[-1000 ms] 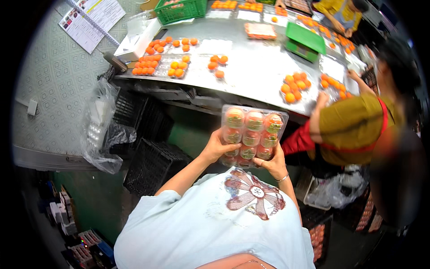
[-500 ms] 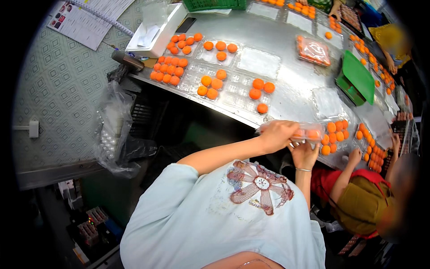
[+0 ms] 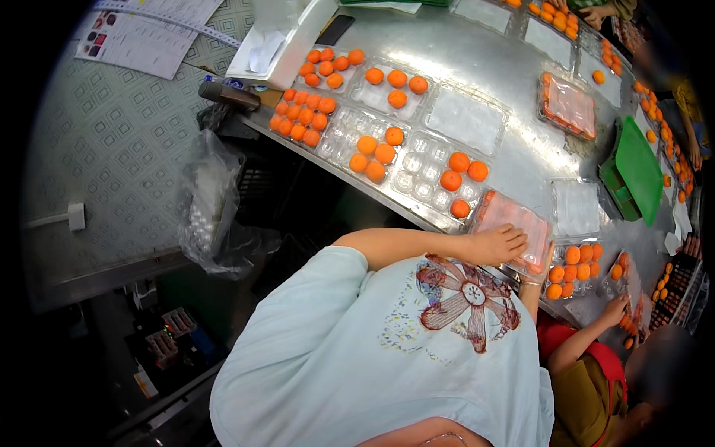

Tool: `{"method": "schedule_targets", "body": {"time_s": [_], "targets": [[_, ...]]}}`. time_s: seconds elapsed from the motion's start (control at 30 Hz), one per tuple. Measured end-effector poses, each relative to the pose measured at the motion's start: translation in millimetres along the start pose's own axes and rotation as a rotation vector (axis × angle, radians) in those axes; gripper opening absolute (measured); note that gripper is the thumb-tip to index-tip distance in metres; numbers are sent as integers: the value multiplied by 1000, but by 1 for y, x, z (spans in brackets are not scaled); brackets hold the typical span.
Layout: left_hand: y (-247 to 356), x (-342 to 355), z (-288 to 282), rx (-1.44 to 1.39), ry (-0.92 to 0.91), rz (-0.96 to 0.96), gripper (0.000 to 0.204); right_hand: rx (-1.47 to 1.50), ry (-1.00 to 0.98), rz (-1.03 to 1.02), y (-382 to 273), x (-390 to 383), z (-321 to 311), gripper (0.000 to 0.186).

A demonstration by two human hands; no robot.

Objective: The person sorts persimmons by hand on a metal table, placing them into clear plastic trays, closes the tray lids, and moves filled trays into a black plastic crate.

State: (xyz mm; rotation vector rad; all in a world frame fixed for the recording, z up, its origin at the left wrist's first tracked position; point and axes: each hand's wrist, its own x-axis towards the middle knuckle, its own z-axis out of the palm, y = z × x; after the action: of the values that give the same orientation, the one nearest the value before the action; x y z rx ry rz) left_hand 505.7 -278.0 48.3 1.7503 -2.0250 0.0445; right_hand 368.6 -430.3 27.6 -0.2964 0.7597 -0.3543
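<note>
A closed clear plastic clamshell box (image 3: 514,214) packed with orange round fruits lies lid up at the table's near edge. My left hand (image 3: 497,244) rests flat on its lid, fingers a little apart. At the box's right end my right hand (image 3: 536,281) grips its side; the box and my body hide much of that hand. Left of the box is an open clear tray (image 3: 424,165) with a few fruits (image 3: 459,162) in its cups. To the right sits another tray of fruits (image 3: 572,255).
More open trays line the table (image 3: 514,153), including a fully loaded one (image 3: 302,115) at left. Another closed box (image 3: 567,106) stands farther back. A green bin (image 3: 633,167) and a white foam box (image 3: 279,52) flank the trays. A co-worker's hand (image 3: 614,309) works at right.
The box, held edge-on between both hands before, now lies with its lid facing up. My left hand has shifted from its end onto the lid. The view has shifted too.
</note>
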Motion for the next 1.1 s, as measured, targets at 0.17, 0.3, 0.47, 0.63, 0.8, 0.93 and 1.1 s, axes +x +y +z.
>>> {"method": "schedule_targets", "body": {"time_s": [0.17, 0.3, 0.47, 0.63, 0.8, 0.93, 1.1], "targets": [[-32, -16, -10, -196, -68, 65, 75, -80, -19, 16, -1, 32, -32, 63], [-41, -15, -10, -135, -23, 108, 65, -178, 49, 36, -4, 27, -46, 66], [-40, -9, -6, 16, -56, 227, 34, -87, -77, 189, -13, -20, -15, 75], [-32, -3, 6, 217, 4, 374, 20, -80, -191, 36, 1, -41, -44, 69], [-27, 9, -1, 276, 109, 448, 23, -112, -88, -114, 44, -55, -52, 66], [-16, 13, 7, 229, 15, 432, 26, -154, -121, -19, 72, -38, -73, 32], [-5, 9, 30, 262, -9, 346, 30, -365, -101, -54, 70, -20, -81, 24]]}}
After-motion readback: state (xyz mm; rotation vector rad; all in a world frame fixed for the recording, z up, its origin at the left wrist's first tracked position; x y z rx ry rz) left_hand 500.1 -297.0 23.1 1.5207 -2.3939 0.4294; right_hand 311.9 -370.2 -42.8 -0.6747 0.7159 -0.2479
